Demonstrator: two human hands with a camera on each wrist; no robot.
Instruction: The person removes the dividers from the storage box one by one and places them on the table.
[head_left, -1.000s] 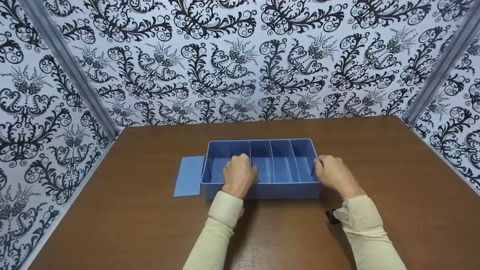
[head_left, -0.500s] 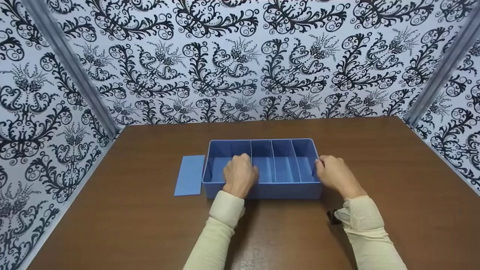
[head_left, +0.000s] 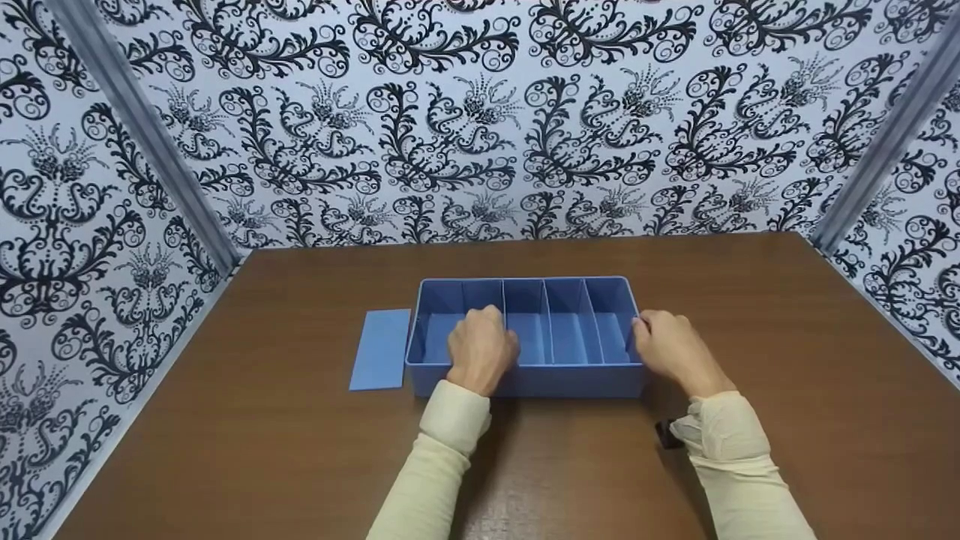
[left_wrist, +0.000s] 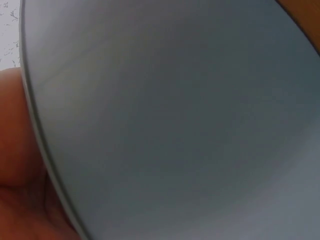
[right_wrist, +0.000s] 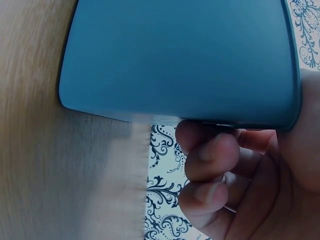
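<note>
A blue plastic organizer box (head_left: 570, 381) stands on the table with its open side up, split by three upright dividers into compartments. My left hand (head_left: 481, 349) reaches over the front wall, its fingers curled at the near end of the leftmost divider (head_left: 504, 300); the fingertips are hidden. In the left wrist view the box's front wall (left_wrist: 175, 120) fills most of the picture, with part of the hand at its rim. My right hand (head_left: 673, 351) grips the box's right end wall, thumb at the rim. Curled fingers (right_wrist: 215, 155) show beside the box in the right wrist view.
A flat light-blue rectangular panel (head_left: 380, 349) lies on the brown wooden table (head_left: 255, 420) just left of the box. Below the right wrist is a small black object (head_left: 667, 433). Patterned white-and-black walls (head_left: 480, 135) enclose the table's back and sides.
Both hands keep their places on the box. The whole head view shifts very slightly; nothing else visibly moves.
</note>
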